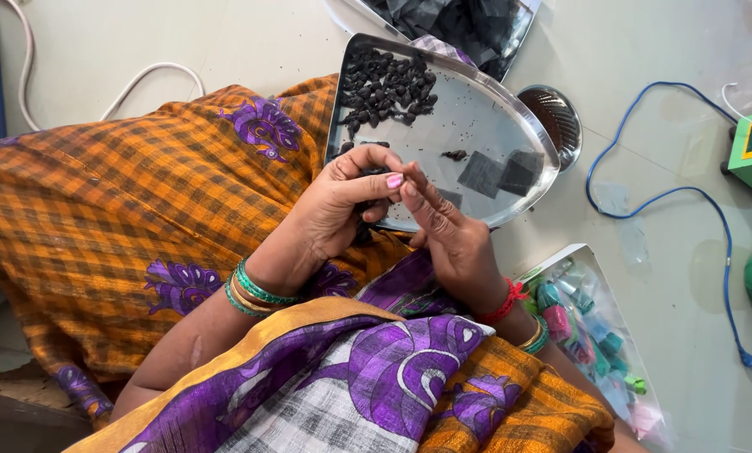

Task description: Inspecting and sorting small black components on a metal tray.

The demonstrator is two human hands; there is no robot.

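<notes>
Here both hands' fingers (397, 180) (curled) pinch a dark piece (374, 172).

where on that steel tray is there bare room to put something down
The steel tray is bare through its middle and right rim, between the heap of dark pieces at its top left and the dark squares lower down. The near edge is crowded: left hand and right hand meet there. Open floor lies right of the small steel bowl.
</notes>
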